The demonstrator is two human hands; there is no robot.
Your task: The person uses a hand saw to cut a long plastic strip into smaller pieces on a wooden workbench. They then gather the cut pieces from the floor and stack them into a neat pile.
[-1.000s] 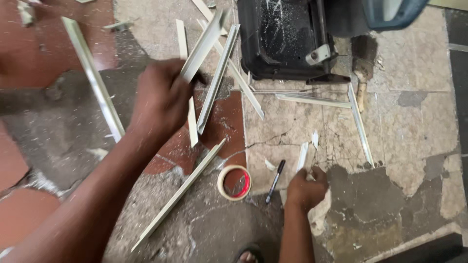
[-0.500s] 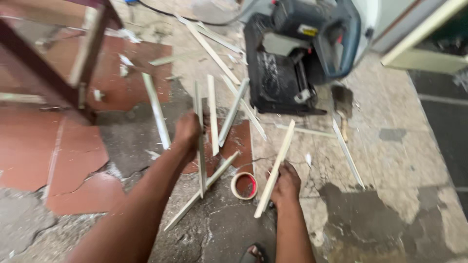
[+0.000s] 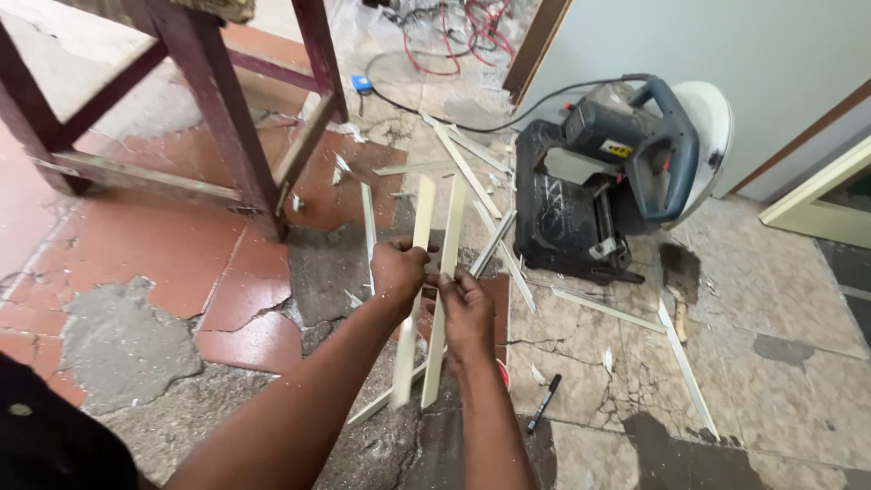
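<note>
Grip is shared: your left hand [image 3: 397, 270] is closed around one pale strip [image 3: 413, 289] and your right hand [image 3: 466, 310] pinches the second strip [image 3: 445, 289], both held upright above the floor [image 3: 136, 272]. Judged risk: the long lower ends may swing apart or snag the loose offcuts [image 3: 494, 243] lying beside the chop saw [image 3: 617, 181], twisting a strip out of your hold.

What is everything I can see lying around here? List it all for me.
pale wooden strips in hand: two, cream, held side by side above the floor
loose pale strips: many, cream, scattered on the floor around the saw
chop saw: one, dark blue-grey and black, on the floor at right, cable running off behind it
black marker pen: one, on the floor right of the hands
dark red wooden stool frame: one, upper left
cracked tile floor: red at left, beige at right, grey patches
red wires: a tangle, top centre
left hand: gripping a strip
right hand: gripping the other strip
</note>
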